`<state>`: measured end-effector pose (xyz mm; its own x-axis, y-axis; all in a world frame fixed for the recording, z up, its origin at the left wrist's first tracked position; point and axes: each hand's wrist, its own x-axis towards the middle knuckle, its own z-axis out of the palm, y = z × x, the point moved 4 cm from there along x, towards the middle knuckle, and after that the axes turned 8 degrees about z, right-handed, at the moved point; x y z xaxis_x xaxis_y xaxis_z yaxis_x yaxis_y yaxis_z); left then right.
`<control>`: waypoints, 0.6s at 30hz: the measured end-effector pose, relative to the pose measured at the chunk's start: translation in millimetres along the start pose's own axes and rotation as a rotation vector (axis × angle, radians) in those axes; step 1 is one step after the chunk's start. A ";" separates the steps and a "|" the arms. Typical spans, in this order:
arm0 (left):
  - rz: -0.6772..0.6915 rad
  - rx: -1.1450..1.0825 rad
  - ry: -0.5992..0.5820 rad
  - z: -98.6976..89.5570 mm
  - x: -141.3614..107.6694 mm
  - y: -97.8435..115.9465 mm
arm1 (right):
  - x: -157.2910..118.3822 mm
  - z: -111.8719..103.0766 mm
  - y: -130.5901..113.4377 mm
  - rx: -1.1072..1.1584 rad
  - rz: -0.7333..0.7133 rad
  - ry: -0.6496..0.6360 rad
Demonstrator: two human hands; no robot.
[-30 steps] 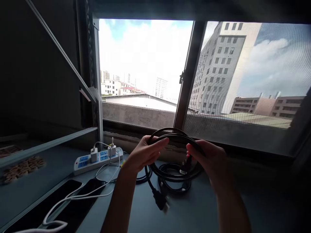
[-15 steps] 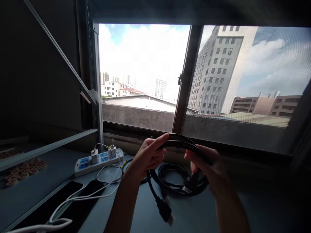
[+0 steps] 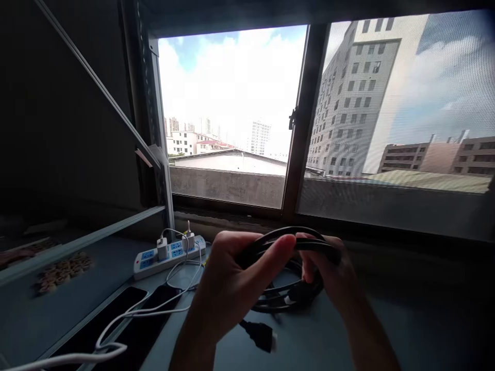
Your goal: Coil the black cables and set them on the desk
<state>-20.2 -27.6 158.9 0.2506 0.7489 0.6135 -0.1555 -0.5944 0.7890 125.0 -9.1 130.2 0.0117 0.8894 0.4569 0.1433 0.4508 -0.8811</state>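
Left hand point(image 3: 234, 281): fingers gripping black cable coil point(image 3: 315, 243) | right hand point(image 3: 328, 262): fingers holding its right side | power strip point(image 3: 177, 253): far left

Hands point(image 3: 240, 273) point(image 3: 327, 257) close together, fingers point(image 3: 308, 267) curled, forearms point(image 3: 195, 345) angled inward

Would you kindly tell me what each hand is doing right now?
Left hand: closed, holding the coiled, round black cable.
Right hand: closed, holding the other side of that coil.
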 end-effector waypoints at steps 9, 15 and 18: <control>-0.050 -0.092 0.089 -7.0 13.1 -15.2 | 0.8 -13.5 -5.7 -0.166 0.017 0.085; -0.028 -0.213 0.222 -17.0 22.9 -25.2 | 0.8 -17.9 -7.8 -0.195 0.021 0.096; 0.006 -0.198 0.304 -21.6 22.3 -24.5 | -2.5 -15.2 -8.0 -0.206 0.042 0.047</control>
<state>-31.4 10.0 153.9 -0.0422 0.8160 0.5765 -0.3455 -0.5533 0.7579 138.9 -16.1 137.9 0.0670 0.9003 0.4301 0.3407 0.3845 -0.8580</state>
